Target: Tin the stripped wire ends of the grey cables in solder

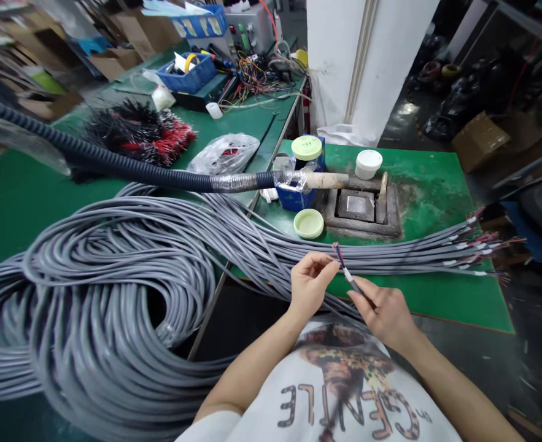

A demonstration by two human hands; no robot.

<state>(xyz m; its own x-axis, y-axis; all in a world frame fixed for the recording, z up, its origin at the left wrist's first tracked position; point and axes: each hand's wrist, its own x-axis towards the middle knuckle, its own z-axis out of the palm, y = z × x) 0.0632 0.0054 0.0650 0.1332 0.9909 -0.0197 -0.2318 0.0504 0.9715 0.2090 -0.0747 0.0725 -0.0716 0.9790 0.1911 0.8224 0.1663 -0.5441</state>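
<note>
My right hand [385, 310] is closed around a grey multi-core cable [358, 288], just below its stripped end. A white band wraps the cable where the sheath stops, and thin red, blue and brownish wires [338, 250] fan out above it. Against these wires, my left hand [313, 279] has its thumb and forefinger pinched together; what lies between the fingertips is too small to make out. Behind both hands, a bundle of grey cables [390, 256] runs along the green bench, their stripped wire ends [487, 245] at the right.
A large coil of grey cable [114, 294] fills the left. A ribbed black hose [160, 175] with a pale nozzle crosses above a solder pot [356, 205]. Nearby are a blue bin [296, 197], a pale green lid [308, 224] and a white tub [369, 164]. A white pillar [339, 67] stands behind.
</note>
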